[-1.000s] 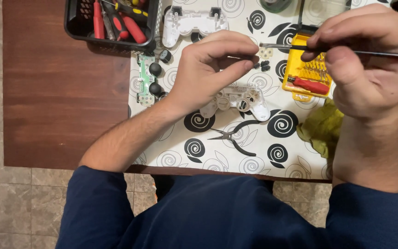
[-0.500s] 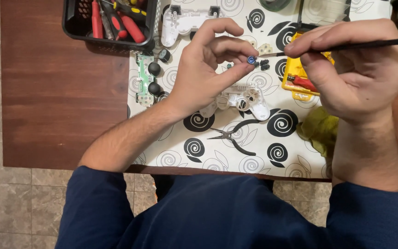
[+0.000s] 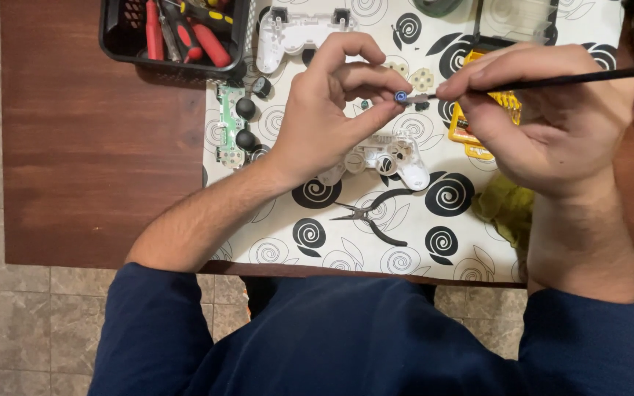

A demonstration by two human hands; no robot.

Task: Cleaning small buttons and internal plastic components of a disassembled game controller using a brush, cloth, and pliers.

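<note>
Both forearms raised and angled inward — left hand [image 3: 332, 117] pinching with fingertips, right hand [image 3: 552, 117] curled in a pen-like grip

Bare wood [image 3: 97, 147] left; controller parts [image 3: 376, 154] crowd the mat [image 3: 449, 242].

left hand [image 3: 332, 121] pinches a small blue part [image 3: 401, 96]; right hand [image 3: 552, 117] brushes it with a thin brush [image 3: 588, 75].

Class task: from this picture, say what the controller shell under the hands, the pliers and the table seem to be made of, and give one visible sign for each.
Controller shell: likely moulded plastic, pale and partly see-through.
Pliers: probably metal jaws, thin, grey and pointed, with dark handles, perhaps rubber or plastic coated.
Table: wood or wood-look veneer, reddish brown with visible grain streaks and a slight sheen.
</note>
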